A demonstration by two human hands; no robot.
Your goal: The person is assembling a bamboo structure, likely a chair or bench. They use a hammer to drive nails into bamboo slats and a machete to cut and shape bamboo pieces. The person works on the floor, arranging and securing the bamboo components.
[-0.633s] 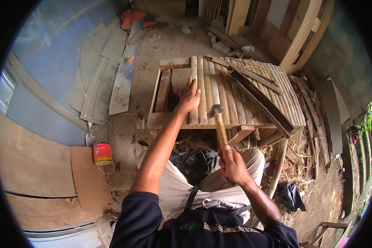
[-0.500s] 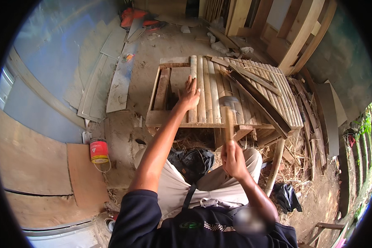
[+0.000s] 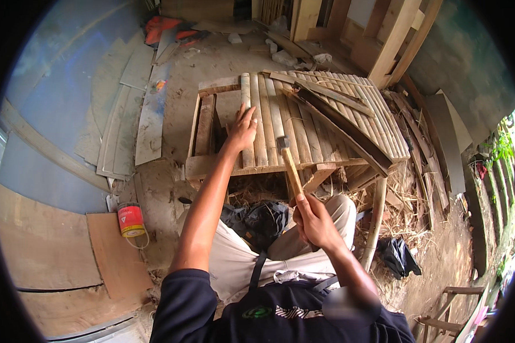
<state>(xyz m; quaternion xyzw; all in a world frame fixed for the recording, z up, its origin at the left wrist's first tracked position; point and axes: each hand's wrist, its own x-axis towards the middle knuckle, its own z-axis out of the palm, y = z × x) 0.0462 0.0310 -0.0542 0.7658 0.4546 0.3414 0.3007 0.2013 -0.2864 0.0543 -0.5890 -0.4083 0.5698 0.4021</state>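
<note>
My left hand [image 3: 242, 132] lies with fingers stretched out on the leftmost bamboo slat [image 3: 245, 91] of a low wooden bench frame [image 3: 212, 167]. My right hand [image 3: 317, 222] is closed round the wooden handle of a hammer [image 3: 292, 172]. The hammer's dark metal head is over the front part of the slats, to the right of my left hand. Slats run side by side across the frame's middle and right. On its left the frame is uncovered, showing a wooden crosspiece [image 3: 206, 127]. I cannot make out any nail.
A dark wooden beam [image 3: 343, 130] and a thin board [image 3: 326, 94] lie slantwise over the slats. Left of me stands a red and yellow bucket [image 3: 131, 219]. Black plastic bags [image 3: 263, 224] and straw-like scraps [image 3: 409, 220] lie below. Timber frames [image 3: 403, 43] lean at the back right.
The hammer's head, blurred before, has moved left and shows sharply, with the handle tilted more. My left hand stays on the leftmost slat. The whole view has shifted slightly.
</note>
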